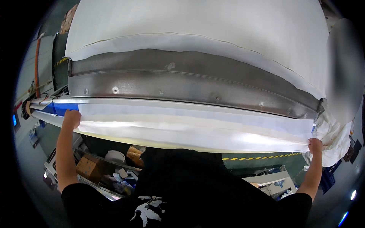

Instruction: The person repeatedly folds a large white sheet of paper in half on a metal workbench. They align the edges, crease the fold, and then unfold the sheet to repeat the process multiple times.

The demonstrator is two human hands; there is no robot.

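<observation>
A long white cloth (190, 127) is stretched flat from left to right along the near edge of a machine. At its left end my left hand (73, 117) is closed on the cloth's edge, beside a blue strip (61, 109). My right hand (315, 146) is closed on the near right corner of the same cloth, with the arm reaching far out. Just beyond the cloth runs a bare grey metal plate (194, 83) with several small round fasteners.
Past the plate lies a wide white sheet (197, 22) with a wavy near edge. Bunched white cloth (332, 133) hangs at the right. Below the near edge stand a cardboard box (88, 167), a white bucket (115, 156) and a pale cart (272, 184). Yellow-black tape (262, 156) marks the floor.
</observation>
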